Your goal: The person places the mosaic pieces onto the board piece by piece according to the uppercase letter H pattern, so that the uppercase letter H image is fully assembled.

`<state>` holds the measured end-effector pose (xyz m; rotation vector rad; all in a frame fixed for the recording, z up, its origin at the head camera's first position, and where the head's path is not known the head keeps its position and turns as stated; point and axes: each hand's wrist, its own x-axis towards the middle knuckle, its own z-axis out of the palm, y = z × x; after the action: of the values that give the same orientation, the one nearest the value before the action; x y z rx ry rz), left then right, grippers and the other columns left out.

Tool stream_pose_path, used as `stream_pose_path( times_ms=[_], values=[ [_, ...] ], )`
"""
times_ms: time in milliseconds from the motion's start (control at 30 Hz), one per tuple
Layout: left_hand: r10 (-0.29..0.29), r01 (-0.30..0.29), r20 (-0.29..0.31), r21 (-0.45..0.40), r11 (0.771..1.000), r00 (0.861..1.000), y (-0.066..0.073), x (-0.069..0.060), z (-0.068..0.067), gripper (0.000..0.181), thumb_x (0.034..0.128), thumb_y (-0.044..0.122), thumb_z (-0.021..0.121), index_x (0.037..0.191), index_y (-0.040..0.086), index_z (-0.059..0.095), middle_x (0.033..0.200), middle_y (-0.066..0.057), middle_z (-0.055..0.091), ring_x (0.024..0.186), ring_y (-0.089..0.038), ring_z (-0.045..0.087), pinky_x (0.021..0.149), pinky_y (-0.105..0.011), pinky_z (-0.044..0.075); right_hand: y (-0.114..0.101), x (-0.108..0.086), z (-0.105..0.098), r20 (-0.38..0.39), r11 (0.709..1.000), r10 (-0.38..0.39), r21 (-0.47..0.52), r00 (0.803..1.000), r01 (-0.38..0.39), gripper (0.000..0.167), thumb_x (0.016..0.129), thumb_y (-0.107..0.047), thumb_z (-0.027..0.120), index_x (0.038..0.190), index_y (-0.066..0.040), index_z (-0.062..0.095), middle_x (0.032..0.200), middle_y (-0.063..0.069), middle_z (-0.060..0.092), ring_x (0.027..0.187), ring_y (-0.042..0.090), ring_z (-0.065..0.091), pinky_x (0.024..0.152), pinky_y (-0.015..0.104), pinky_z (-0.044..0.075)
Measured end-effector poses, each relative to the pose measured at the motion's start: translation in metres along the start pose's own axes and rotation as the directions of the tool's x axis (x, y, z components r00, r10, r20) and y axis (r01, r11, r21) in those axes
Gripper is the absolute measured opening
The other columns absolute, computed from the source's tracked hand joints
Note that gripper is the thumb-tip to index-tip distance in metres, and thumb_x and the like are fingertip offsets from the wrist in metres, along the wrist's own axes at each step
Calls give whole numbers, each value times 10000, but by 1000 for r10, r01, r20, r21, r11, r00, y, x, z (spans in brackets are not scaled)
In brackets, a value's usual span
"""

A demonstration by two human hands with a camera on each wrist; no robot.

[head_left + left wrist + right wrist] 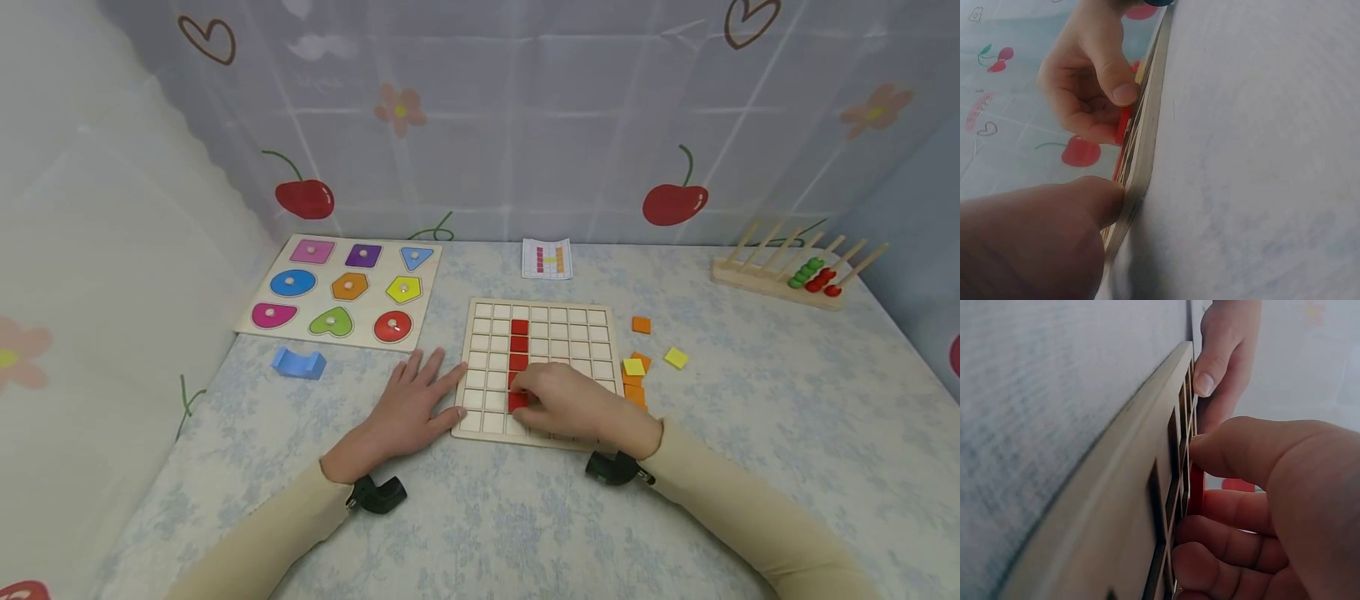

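Observation:
A wooden grid board [558, 331] lies on the table, with a column of red square tiles [519, 344] set in its cells. My right hand [573, 400] is over the lower middle of the board. Its thumb and index finger pinch a red square tile [1197, 490], tilted on edge in the right wrist view, at the lower end of that column. With fingers spread, my left hand [412, 408] rests flat at the board's left side, thumb and index fingertip touching the frame. Some cells are hidden under the right hand.
Orange tiles [641, 325] and yellow tiles [676, 358] lie right of the board. Behind it is a small pattern card [547, 259]. A shape puzzle [375, 287] and a blue block [298, 363] are at left, a bead peg stand [780, 283] at far right.

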<state>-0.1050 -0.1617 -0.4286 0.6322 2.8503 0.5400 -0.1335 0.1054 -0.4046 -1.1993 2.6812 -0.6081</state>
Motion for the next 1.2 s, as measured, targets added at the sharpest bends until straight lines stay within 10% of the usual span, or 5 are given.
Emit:
stream_pose_path(
  times_ms=[1200],
  values=[
    [3,-3,-1,3,1000,1000,-1,1,1,656,1006,437,576,1586,189,394,1679,-221,247,1561,-515,115,1224,-691,143,0,0,7,-68,999,-34,4,997,34,54,933,-155,714,926,-108,741,845,-52,663,738,60,540,698,216,496]
  ],
)
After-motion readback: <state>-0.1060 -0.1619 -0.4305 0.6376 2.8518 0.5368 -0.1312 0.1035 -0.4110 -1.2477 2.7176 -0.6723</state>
